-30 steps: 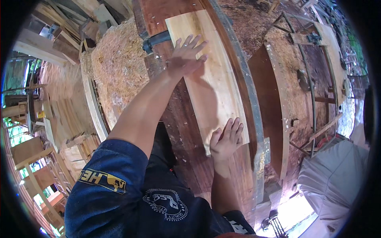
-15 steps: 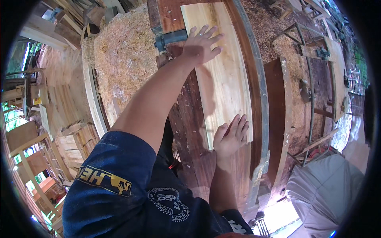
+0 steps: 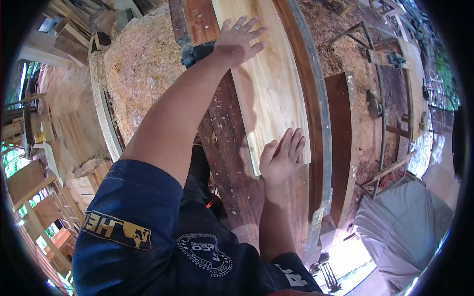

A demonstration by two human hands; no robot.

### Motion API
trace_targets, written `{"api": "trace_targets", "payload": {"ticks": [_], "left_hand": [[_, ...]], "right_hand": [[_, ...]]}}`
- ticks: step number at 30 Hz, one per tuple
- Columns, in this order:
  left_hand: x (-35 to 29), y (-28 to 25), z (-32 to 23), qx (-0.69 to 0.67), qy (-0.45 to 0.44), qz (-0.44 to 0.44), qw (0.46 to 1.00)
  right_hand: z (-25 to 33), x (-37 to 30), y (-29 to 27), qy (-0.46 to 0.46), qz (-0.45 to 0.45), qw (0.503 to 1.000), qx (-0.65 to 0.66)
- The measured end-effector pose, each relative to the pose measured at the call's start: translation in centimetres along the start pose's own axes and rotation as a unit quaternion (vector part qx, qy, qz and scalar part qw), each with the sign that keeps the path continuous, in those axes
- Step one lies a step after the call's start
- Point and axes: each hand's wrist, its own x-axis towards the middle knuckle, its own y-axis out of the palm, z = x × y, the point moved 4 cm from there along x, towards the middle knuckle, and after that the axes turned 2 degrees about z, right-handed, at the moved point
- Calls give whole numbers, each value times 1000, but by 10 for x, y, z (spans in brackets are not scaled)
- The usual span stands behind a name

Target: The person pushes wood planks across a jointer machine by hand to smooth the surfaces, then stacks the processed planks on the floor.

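A long pale board lies lengthwise on a dark reddish-brown wooden bed, along a brown wooden rail with a grey edge on its right. My left hand rests flat on the far part of the board with its fingers spread and a ring on one finger. Beside that wrist a black metal part sticks out from the bed's left side. At the board's near end my right hand lies palm down, its fingers stretched forward over the wood.
Wood shavings are heaped to the left of the bed. Stacked timber stands farther left. On the right are a brown plank, a metal-framed stand and a grey cloth cover.
The board has slid a little forward, away from me, along the bed. Both hands have moved forward with it, still flat on top. The whole view has shifted slightly.
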Motion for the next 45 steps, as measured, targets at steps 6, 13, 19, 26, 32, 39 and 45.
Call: {"api": "trace_targets", "payload": {"ticks": [6,13,19,26,32,39,45], "left_hand": [[20,4,19,15,4,-2,1000],[41,-3,39,9,4,27,1000],[64,-19,57,-71,24,14,997],[99,-12,97,-101,22,-9,995],[127,-1,133,-124,6,-50,991],[159,11,164,-125,24,-48,991],[184,13,187,-137,54,-39,988]], "right_hand": [[15,22,4,-1,0,1000,-6],[34,47,12,-1,-16,1000,-4],[54,78,17,0,-21,1000,-21],[84,119,29,-10,-28,999,-35],[106,151,41,-23,-49,998,-21],[132,186,49,-26,-45,998,-29],[147,214,62,-51,-63,996,-34]]}}
